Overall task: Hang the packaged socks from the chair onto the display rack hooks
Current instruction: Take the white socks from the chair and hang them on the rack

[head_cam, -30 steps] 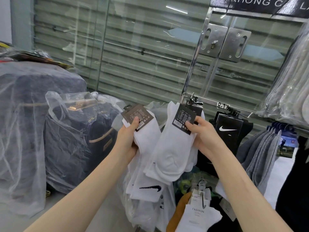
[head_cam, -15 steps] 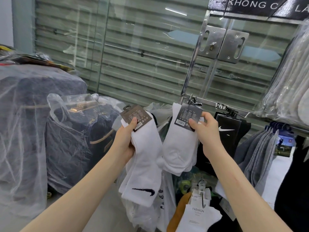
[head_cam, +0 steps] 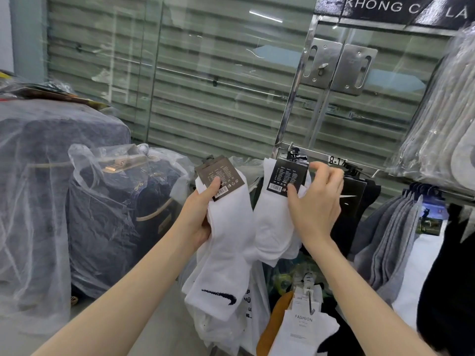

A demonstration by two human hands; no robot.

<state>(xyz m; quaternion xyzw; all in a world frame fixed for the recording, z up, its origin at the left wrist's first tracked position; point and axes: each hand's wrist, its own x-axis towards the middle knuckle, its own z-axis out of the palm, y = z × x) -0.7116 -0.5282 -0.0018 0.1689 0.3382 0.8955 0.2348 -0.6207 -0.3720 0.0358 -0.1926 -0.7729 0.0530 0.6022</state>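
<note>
My left hand (head_cam: 199,214) grips a pack of white socks (head_cam: 226,247) with a dark card header (head_cam: 218,177), thumb pressed on the card. My right hand (head_cam: 316,201) pinches the dark card (head_cam: 286,176) of a second white sock pack (head_cam: 272,222), holding its top at a hook (head_cam: 293,150) on the metal display rack rail (head_cam: 365,167). Whether the card's hanger sits on the hook I cannot tell. The chair is not visible.
Black swoosh-logo sock packs (head_cam: 352,201) and grey socks (head_cam: 393,240) hang right of the hook. Bagged pale socks (head_cam: 442,124) hang at upper right. Plastic-covered suitcases (head_cam: 108,214) stand left. More sock packs (head_cam: 303,327) lie below, a shuttered glass front behind.
My right hand raised its sock pack up and right to the rack hook, fingers now spread over the card top. My left hand's pack stayed roughly in place.
</note>
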